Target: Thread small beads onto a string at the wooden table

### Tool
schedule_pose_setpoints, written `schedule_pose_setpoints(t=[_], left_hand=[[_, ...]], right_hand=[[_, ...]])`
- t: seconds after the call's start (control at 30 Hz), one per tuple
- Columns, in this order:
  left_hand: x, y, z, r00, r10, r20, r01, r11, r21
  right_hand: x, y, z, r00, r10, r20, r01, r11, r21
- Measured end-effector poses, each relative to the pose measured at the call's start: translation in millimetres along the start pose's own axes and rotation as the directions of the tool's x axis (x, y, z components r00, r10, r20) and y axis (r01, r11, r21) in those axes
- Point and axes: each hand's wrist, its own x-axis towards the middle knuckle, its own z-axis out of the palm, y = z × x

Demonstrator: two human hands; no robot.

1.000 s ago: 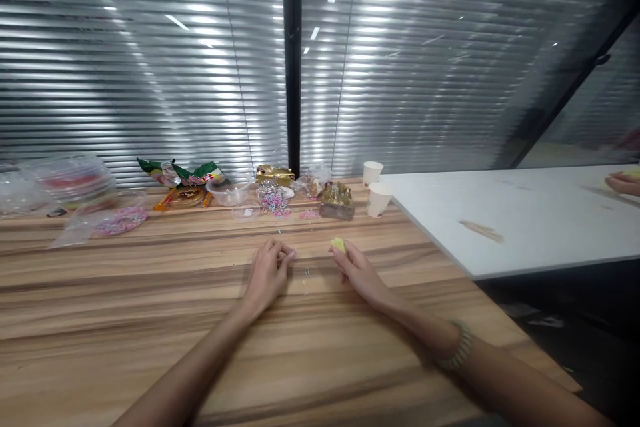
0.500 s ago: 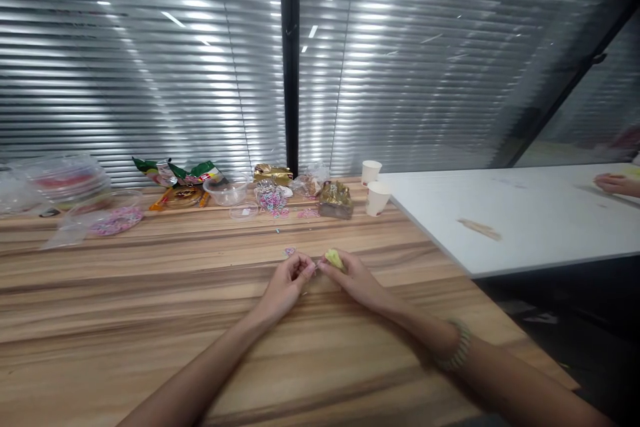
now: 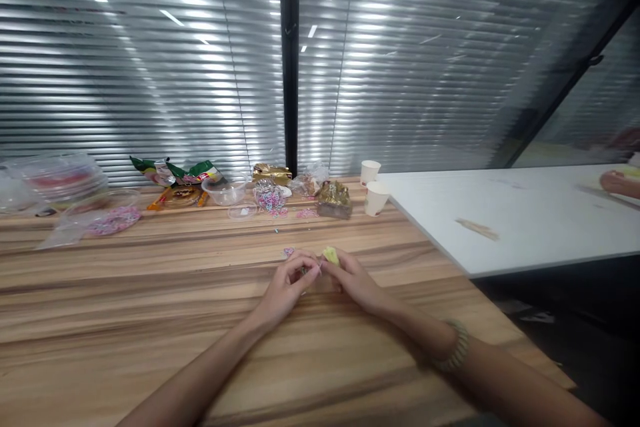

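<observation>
My left hand is closed in a pinch near the middle of the wooden table, thumb against fingertips. A tiny pale pinkish piece shows between its fingertips and those of my right hand, too small to name. My right hand is also closed, and a soft-looking pale yellow thing sticks up from its curled fingers. The fingertips of both hands almost meet. Just beyond my left hand lies a little heap of pink and bluish loops.
Along the back stand a clear plastic bowl, a pile of small pink and blue loops, gold wrappers, green snack bags and two paper cups. A white table adjoins at right, with another person's hand.
My left hand has shifted slightly right, its fingers now reaching further over the small piece. My right hand has turned a little; the yellow thing has moved slightly left and up.
</observation>
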Motion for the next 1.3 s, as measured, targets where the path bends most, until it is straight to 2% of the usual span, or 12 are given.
schedule_pose_setpoints(t=[0.17,0.3,0.4,0.5,0.6,0.73,0.87,1.0,1.1,1.17,1.23,1.3], left_hand=[[0.1,-1.9,0.0,0.975,-0.220,0.035,0.221,0.945,-0.242],[3.2,-11.1,-3.5,0.942,-0.319,-0.103,0.274,0.909,-0.313],[6.0,-15.6,-9.3,0.910,-0.337,-0.241,0.266,0.922,-0.282],[8.1,-18.8,-15.1,0.898,-0.299,-0.322,0.257,0.952,-0.169],[9.0,-20.2,-18.5,0.918,-0.210,-0.335,0.205,0.977,-0.048],[8.5,-17.5,-18.0,0.972,-0.063,-0.227,0.091,0.989,0.117],[7.0,-16.5,-15.1,0.986,-0.017,-0.166,0.061,0.964,0.259],[7.0,-16.9,-13.9,0.996,0.006,-0.084,0.024,0.936,0.352],[7.4,-14.5,-12.2,0.999,-0.027,-0.023,0.034,0.917,0.398],[6.4,-10.9,-9.3,0.999,-0.025,-0.032,0.037,0.905,0.423],[3.8,-5.6,-5.6,0.997,0.055,-0.060,-0.022,0.895,0.446],[0.1,0.8,-1.9,0.982,0.185,-0.037,-0.148,0.878,0.456]], right_hand=[[5.8,2.6,-1.2,0.994,0.047,-0.096,-0.042,0.998,0.051],[1.1,-5.8,-2.2,0.999,-0.036,0.034,0.037,0.999,-0.026],[-4.0,-7.5,-1.7,0.993,0.017,0.121,-0.018,1.000,0.004],[-6.0,-6.4,-0.6,0.983,0.035,0.178,-0.056,0.992,0.115],[-5.2,-7.1,-0.7,0.980,-0.011,0.201,0.006,1.000,0.027],[-2.8,-6.9,-4.0,0.982,-0.052,0.183,0.085,0.981,-0.175],[-3.0,-6.4,-6.0,0.967,-0.144,0.211,0.210,0.918,-0.335],[-5.0,-8.8,-3.8,0.943,-0.270,0.194,0.326,0.866,-0.379],[-4.0,-7.0,-2.1,0.963,-0.253,0.092,0.269,0.903,-0.334],[-1.6,-3.1,-1.8,0.981,-0.193,-0.002,0.186,0.948,-0.258],[1.3,1.4,-1.9,0.992,-0.109,-0.070,0.097,0.984,-0.149],[3.4,5.1,-1.6,0.994,-0.061,-0.092,0.055,0.996,-0.071]])
